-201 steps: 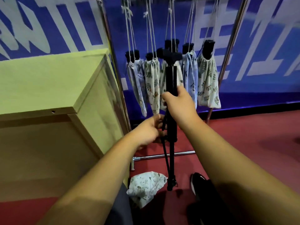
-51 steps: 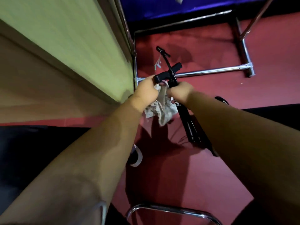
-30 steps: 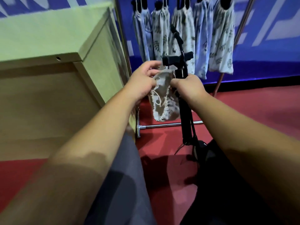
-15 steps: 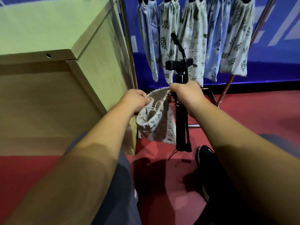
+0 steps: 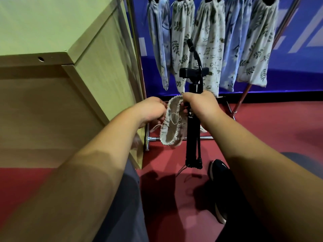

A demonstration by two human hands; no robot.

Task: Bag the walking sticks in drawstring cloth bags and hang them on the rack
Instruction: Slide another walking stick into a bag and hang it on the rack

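A black folded walking stick (image 5: 193, 137) stands upright in front of me, handle (image 5: 194, 72) on top, foot end just above the red floor. My right hand (image 5: 201, 106) grips its shaft below the handle and also pinches the rim of a printed drawstring cloth bag (image 5: 172, 130). My left hand (image 5: 151, 110) holds the bag's opposite rim, so the mouth gapes toward me to the left of the stick. Several bagged sticks (image 5: 206, 42) hang on the metal rack (image 5: 138, 58) behind.
A tall light-wood cabinet (image 5: 61, 70) fills the left side, close to the rack's left post. The rack's floor bar (image 5: 152, 138) lies just beyond the bag. My dark shoe (image 5: 218, 170) rests on the red floor right of the stick's foot.
Over the last half second the bag's mouth has been pulled wider between both hands. Before that I raised the stick and bag from the floor and looked up toward the rack.
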